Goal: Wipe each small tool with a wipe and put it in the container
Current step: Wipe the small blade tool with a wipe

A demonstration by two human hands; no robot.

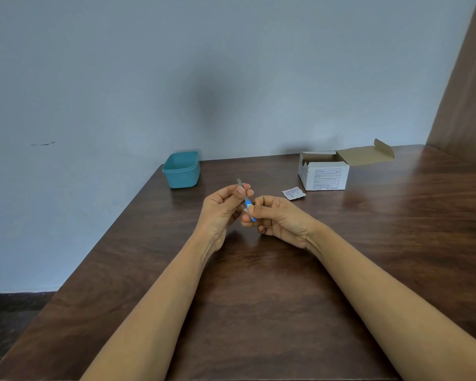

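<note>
A slim tool (pixel 240 184) with a grey metal tip and a blue handle is held above the middle of the table. My left hand (pixel 224 209) pinches its metal part between thumb and fingers, tip pointing up and away. My right hand (pixel 275 217) pinches a small white wipe (pixel 247 211) around the blue handle end. The teal container (pixel 181 169) stands open near the table's far left corner, well clear of both hands. What lies inside it is hidden.
An open white cardboard box (pixel 324 174) with its flap up stands at the back right. A torn wipe packet (pixel 293 193) lies just in front of it. The brown wooden table (pixel 259 298) meets a wall at the back; its left edge runs diagonally.
</note>
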